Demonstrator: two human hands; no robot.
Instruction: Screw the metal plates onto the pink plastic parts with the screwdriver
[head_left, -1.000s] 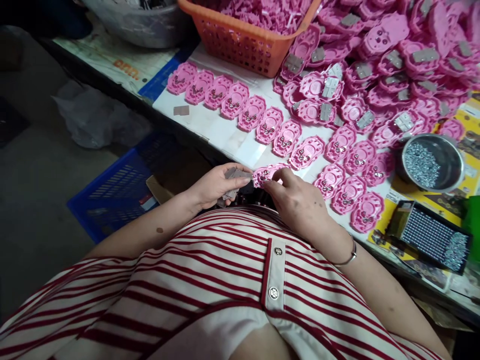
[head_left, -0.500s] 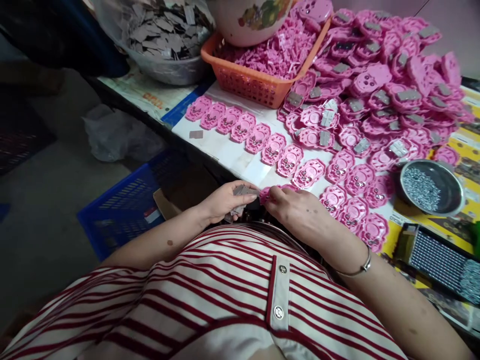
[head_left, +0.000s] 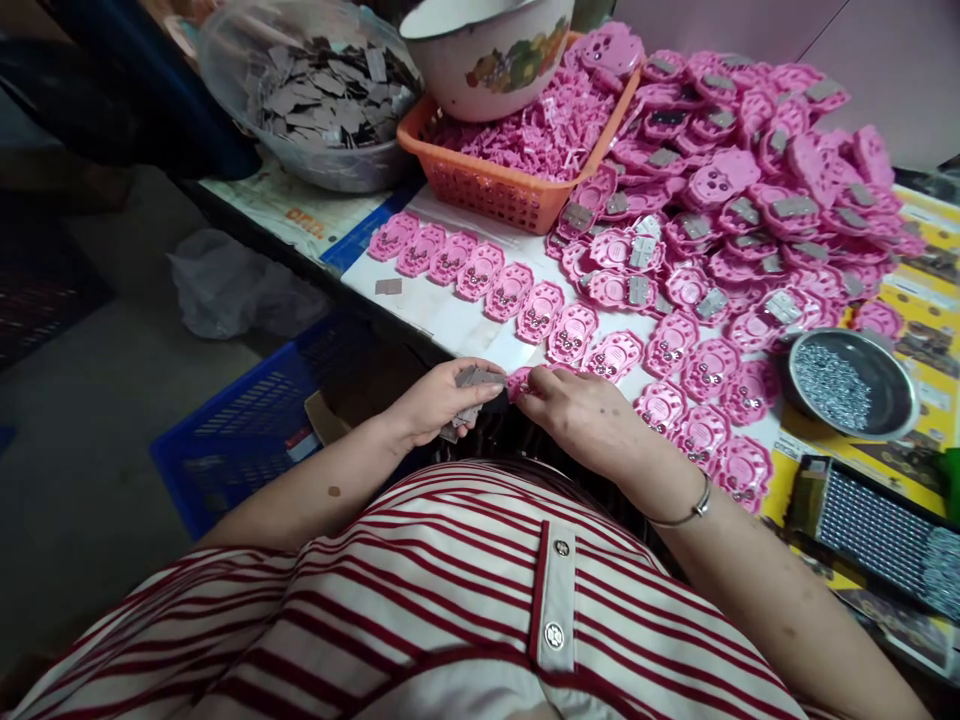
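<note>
My left hand [head_left: 439,405] is closed around a small stack of thin grey rectangular pieces [head_left: 472,390], just off the table's front edge. Close to its right, the fingers of my right hand [head_left: 581,410] are pinched together over a pink plastic shell [head_left: 517,382] at that edge. Whatever lies between those fingertips is hidden, and most of that shell is covered by the hand. Beyond my hands a slanting row of similar pink shells [head_left: 507,292] lies open side up, with small shiny parts in them. More shells [head_left: 703,432] lie right of my right hand.
A loose grey piece [head_left: 388,287] lies left of the row. Behind are a clear tub of grey pieces [head_left: 322,165], an orange basket [head_left: 487,195] bearing an enamel bowl [head_left: 517,60], and a heap of pink shells [head_left: 750,190]. Rightward sit a screw bowl [head_left: 900,400] and black tray [head_left: 870,520].
The camera view has tilted slightly, shifting the table items a little. My hands keep nearly the same pose, the left around the grey pieces and the right at the pink shell.
</note>
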